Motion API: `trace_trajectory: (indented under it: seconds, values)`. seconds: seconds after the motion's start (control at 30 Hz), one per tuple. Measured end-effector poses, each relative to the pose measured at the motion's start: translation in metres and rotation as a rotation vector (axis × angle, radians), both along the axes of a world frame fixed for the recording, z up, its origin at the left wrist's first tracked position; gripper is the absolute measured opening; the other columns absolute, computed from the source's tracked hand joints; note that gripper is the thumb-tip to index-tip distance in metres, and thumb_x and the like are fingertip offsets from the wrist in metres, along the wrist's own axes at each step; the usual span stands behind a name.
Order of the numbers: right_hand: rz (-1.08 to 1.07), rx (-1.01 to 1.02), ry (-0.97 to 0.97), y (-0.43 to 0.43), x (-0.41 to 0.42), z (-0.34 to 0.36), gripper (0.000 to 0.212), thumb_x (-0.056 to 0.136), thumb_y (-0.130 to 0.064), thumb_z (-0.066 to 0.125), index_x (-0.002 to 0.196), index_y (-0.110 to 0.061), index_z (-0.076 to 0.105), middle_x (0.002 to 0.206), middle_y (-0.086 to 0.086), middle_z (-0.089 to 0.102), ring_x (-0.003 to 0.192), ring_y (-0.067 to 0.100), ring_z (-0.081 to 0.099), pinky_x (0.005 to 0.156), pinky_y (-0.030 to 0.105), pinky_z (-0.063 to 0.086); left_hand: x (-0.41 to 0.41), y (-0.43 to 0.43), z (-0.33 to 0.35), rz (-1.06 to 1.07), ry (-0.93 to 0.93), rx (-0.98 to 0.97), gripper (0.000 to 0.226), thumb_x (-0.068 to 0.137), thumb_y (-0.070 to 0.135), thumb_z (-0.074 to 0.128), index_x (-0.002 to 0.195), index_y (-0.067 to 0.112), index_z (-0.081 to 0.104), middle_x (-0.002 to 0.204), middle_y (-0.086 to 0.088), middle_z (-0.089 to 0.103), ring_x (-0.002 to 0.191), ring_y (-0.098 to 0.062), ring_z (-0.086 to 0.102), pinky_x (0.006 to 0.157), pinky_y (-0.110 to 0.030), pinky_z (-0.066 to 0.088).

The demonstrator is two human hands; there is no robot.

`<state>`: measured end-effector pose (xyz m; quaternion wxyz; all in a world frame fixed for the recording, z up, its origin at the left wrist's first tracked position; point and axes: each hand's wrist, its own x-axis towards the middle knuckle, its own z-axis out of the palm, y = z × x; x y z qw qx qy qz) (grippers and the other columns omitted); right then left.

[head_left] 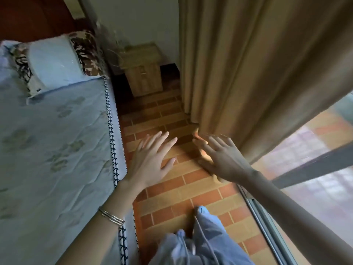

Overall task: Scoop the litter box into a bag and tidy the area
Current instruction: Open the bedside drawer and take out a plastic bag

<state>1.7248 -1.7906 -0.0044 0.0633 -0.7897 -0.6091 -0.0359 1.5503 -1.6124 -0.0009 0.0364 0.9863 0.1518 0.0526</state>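
Head view: left hand and right hand spread wide, empty, over narrow brick floor between bed edge and curtain.

The bed is at my left, with the pillow at its far end. The curtain hangs at my right. The small cabinet stands ahead, between them.
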Motion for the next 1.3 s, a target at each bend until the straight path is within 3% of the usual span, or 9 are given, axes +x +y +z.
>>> trace_trajectory:
  seconds: [0.2,0.4,0.67,0.8,0.97,1.13,1.3]
  values:
    - [0.036,-0.011,0.009,0.07,0.062,-0.016,0.057,0.084,-0.052,0.04,0.134,-0.025,0.046,0.129,-0.002,0.049,0.111,0.013,0.038,0.079,0.037,0.047,0.052,0.061,-0.017,0.058,0.027,0.006,0.055,0.091,0.051,0.031,0.141,0.028,0.036,0.146,-0.002,0.039,0.135,-0.021,0.035,0.108,-0.045,0.033]
    - [0.061,-0.102,0.008,0.158,0.158,0.0,0.057,0.087,-0.053,0.032,0.138,-0.028,0.037,0.14,0.0,0.045,0.119,0.019,0.051,0.089,0.038,0.043,0.14,0.139,-0.001,0.096,-0.012,0.024,0.056,0.091,0.051,0.031,0.141,0.024,0.038,0.145,-0.004,0.041,0.134,-0.022,0.036,0.106,-0.048,0.035]
    - [0.182,-0.114,0.069,0.264,0.252,0.01,0.058,0.088,-0.05,0.031,0.138,-0.022,0.038,0.141,0.006,0.044,0.127,0.024,0.045,0.103,0.047,0.036,0.222,0.219,0.002,0.164,-0.073,-0.009,0.054,0.09,0.048,0.036,0.137,0.025,0.043,0.141,-0.001,0.045,0.131,-0.021,0.039,0.109,-0.044,0.03]
    - [0.172,-0.158,0.111,0.305,0.274,-0.005,0.059,0.087,-0.053,0.029,0.14,-0.026,0.033,0.146,0.002,0.038,0.132,0.02,0.037,0.105,0.043,0.031,0.234,0.26,-0.019,0.19,-0.023,-0.046,0.055,0.09,0.05,0.034,0.137,0.024,0.042,0.142,-0.003,0.044,0.132,-0.023,0.038,0.109,-0.047,0.03]
    - [0.155,-0.203,0.085,0.378,0.304,-0.021,0.058,0.087,-0.054,0.031,0.139,-0.027,0.036,0.143,0.0,0.042,0.128,0.018,0.043,0.1,0.04,0.035,0.256,0.335,-0.03,0.201,-0.017,-0.052,0.056,0.087,0.048,0.037,0.136,0.023,0.047,0.14,-0.004,0.048,0.13,-0.025,0.042,0.107,-0.047,0.033]
    - [0.147,-0.171,0.087,0.481,0.334,-0.02,0.059,0.093,-0.052,0.035,0.145,-0.031,0.019,0.153,-0.005,0.02,0.14,0.012,0.019,0.112,0.038,0.015,0.284,0.44,-0.023,0.186,-0.03,-0.029,0.056,0.087,0.048,0.038,0.136,0.022,0.046,0.14,-0.005,0.048,0.131,-0.025,0.042,0.105,-0.049,0.036]
    - [0.114,-0.145,0.092,0.577,0.353,-0.011,0.058,0.092,-0.052,0.034,0.144,-0.03,0.02,0.152,-0.003,0.023,0.139,0.013,0.022,0.113,0.041,0.018,0.312,0.546,-0.005,0.15,-0.029,0.002,0.056,0.089,0.048,0.039,0.14,0.026,0.039,0.145,-0.002,0.042,0.136,-0.022,0.034,0.111,-0.046,0.026]
